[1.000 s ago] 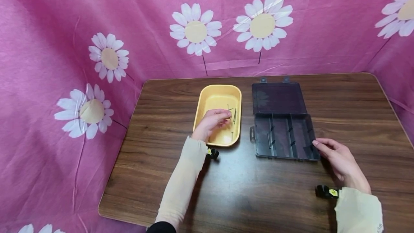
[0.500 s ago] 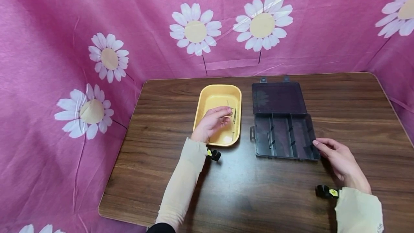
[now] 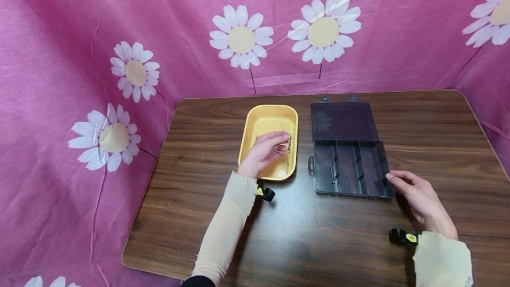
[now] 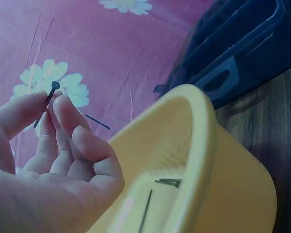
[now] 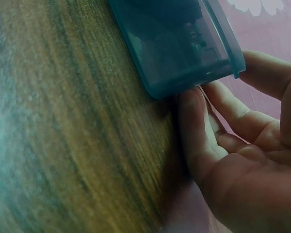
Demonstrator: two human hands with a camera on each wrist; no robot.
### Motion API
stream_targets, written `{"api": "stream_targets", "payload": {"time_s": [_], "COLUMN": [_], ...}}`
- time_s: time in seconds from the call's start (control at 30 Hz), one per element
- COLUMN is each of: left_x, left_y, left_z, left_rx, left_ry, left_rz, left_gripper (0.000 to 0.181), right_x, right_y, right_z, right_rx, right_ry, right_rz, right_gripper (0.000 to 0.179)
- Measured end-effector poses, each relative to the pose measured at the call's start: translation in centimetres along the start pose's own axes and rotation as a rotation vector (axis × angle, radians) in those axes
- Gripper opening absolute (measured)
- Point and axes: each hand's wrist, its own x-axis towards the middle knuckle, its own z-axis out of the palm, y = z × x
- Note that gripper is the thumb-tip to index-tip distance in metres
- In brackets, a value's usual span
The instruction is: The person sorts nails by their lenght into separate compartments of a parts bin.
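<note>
In the left wrist view, my left hand [image 4: 72,160] pinches a thin dark screw [image 4: 55,86] between thumb and fingertips, its flared head upward. That hand [image 3: 263,156] is above the yellow tray [image 3: 268,110], where several more screws [image 3: 289,144] lie at the right side. To the right lies an opened dark translucent compartment box [image 3: 346,167] with a screw [image 3: 332,173] in its left column. My right hand [image 3: 420,198] holds the box's right wall near the front corner. The right wrist view shows a digit at the rim and other fingertips low on the wall.
The box's lid [image 3: 343,121] lies folded back behind it, and a handle [image 3: 311,165] sticks out on its left. Both containers stand on a brown wooden table [image 3: 318,242]. A pink flowered cloth [image 3: 179,21] hangs behind the table and at its sides.
My left hand has shifted slightly to the right over the tray, still pinching the screw. The right hand and the box have stayed put.
</note>
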Motion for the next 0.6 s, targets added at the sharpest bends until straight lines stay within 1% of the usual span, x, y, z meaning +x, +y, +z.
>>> {"api": "stream_targets", "payload": {"time_s": [0.17, 0.23, 0.4, 0.5, 0.6], "left_x": [-0.6, -0.8, -0.9, -0.9, -0.9], "left_y": [0.2, 0.3, 0.0, -0.3, -0.6], "left_z": [1.1, 1.5, 2.4, 3.0, 3.6], "left_rx": [0.049, 0.068, 0.079, 0.103, 0.130], "left_ry": [-0.040, -0.054, -0.083, -0.103, -0.103], "left_rz": [0.030, 0.035, 0.025, 0.021, 0.020], "left_gripper": [0.036, 0.037, 0.031, 0.034, 0.037], "right_x": [-0.1, -0.1, -0.1, -0.1, -0.2], "right_y": [0.0, -0.1, -0.3, -0.3, -0.2], "right_z": [0.0, 0.0, 0.0, 0.0, 0.1], "right_rx": [-0.007, -0.009, -0.031, -0.031, -0.020], "right_ry": [0.001, 0.000, -0.003, 0.001, 0.010], "right_rz": [0.007, 0.015, 0.035, 0.029, 0.008], "right_gripper": [0.052, 0.053, 0.057, 0.056, 0.052]}}
